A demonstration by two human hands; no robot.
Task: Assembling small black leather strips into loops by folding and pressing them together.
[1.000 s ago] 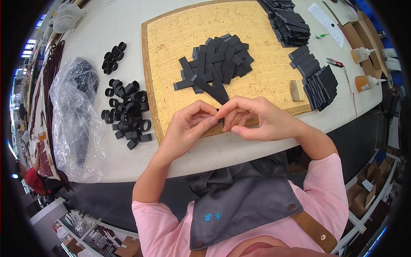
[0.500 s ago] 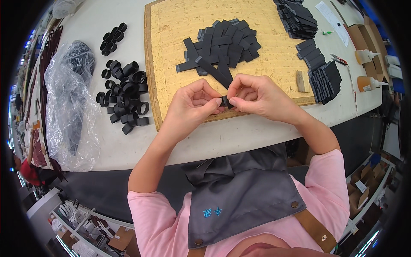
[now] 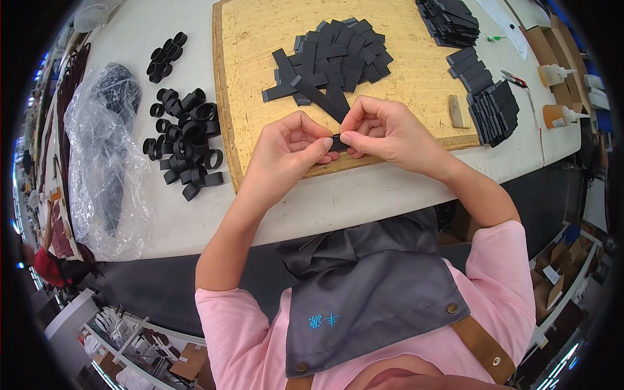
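Near the front edge of the table [image 3: 312, 208], my L hand [image 3: 296, 149] & R hand [image 3: 385, 133] pinch a small black piece [image 3: 337, 144] btwn thumbs & fingers, by the board's near rim. Risk: piece could skew or pop loose if one thumb presses harder; knuckles might also nudge the strip pile [image 3: 335, 55], b/c its nearest strips lie v. close.

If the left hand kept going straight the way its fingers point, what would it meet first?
Beyond the small black piece at its fingertips, the left hand would likely meet the right hand, just across from it; exact depth is hard to judge.
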